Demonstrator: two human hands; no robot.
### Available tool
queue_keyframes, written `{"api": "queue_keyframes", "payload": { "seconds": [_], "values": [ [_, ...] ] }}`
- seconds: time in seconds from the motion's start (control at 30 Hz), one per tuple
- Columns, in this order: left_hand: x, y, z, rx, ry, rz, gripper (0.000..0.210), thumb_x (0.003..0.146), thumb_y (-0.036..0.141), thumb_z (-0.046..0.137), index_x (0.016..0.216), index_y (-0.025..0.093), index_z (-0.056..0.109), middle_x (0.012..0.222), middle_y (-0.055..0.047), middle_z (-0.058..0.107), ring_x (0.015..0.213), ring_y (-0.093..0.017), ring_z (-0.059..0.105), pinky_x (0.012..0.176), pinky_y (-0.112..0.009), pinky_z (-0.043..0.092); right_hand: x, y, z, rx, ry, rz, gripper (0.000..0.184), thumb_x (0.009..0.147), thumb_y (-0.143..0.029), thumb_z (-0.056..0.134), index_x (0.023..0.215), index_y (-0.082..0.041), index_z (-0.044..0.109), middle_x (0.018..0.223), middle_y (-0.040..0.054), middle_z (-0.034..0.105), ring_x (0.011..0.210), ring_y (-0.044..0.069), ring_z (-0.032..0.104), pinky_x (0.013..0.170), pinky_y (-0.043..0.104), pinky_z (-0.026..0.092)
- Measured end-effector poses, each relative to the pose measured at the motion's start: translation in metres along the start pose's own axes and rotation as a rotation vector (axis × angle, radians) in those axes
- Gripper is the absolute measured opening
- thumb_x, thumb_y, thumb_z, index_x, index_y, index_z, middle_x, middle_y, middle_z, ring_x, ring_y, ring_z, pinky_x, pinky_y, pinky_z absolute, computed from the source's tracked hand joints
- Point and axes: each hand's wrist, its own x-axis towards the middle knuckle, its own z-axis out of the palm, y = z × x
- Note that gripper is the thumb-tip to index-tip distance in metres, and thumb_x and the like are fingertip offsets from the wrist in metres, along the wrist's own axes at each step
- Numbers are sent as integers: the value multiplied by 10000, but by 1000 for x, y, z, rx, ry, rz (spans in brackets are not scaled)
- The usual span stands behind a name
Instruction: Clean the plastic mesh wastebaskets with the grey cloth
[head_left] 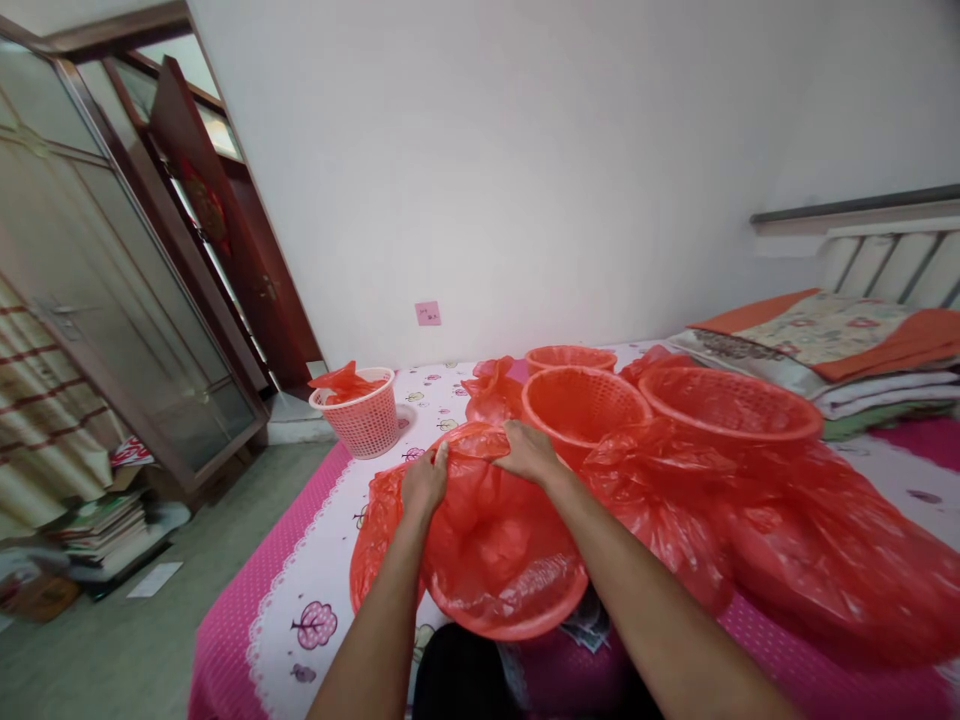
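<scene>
Right in front of me a basket lined with a red plastic bag [487,535] is tilted so its mouth faces me. My left hand [425,482] is closed on the bag at the far left of the rim, thumb on top. At the far right of the rim, my right hand [527,452] pinches the same bag over the edge. Part of the bag hangs loose outside, on the left. The bag covers the basket's wall, and its rim [504,632] shows through the film near my lap.
Several bag-covered baskets, including one round basket [585,400] and a wider basket [731,400], stand on the right. A pink basket [365,415] with red plastic inside sits back left on the bed [300,610]. Folded bedding [840,340] lies far right; a door [225,200] stands left.
</scene>
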Motion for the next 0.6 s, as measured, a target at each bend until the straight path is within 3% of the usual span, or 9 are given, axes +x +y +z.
{"api": "queue_keyframes", "payload": {
  "seconds": [0.13,0.27,0.37,0.47,0.6],
  "values": [
    [-2,-6,4,-41,8,7,651,997,601,193,1176,208,681,1169,-165,761,1097,-339,703,880,-449,526,-2,-2,8,-48,28,-47,624,862,-650,603,1260,-169,600,1234,174,672,1131,331,619,926,396,465],
    [-8,-8,10,-67,38,72,611,998,574,290,1444,211,497,1397,-163,650,1257,-336,623,999,-470,475,-1,-2,17,-123,35,-54,676,867,-536,628,1392,-128,504,1288,197,624,1204,341,568,1007,421,424],
    [-4,-11,11,-91,30,117,642,995,571,337,1523,212,409,1458,-161,605,1309,-322,588,1043,-455,447,-1,-2,19,-164,16,-43,669,853,-469,653,1401,-126,485,1263,193,621,1188,333,570,1016,416,414],
    [8,-13,9,-117,-15,158,633,988,582,372,1482,201,484,1439,-152,625,1299,-304,599,1046,-427,449,-3,0,20,-183,8,-31,630,841,-459,677,1357,-136,512,1257,192,621,1160,330,580,1008,414,414],
    [26,-13,4,-152,-76,229,560,1030,531,292,1278,214,682,1308,-73,727,1197,-240,664,981,-340,492,-5,3,21,-183,23,-21,623,842,-473,685,1343,-142,518,1260,190,622,1175,331,575,1016,411,409]
  ]
}}
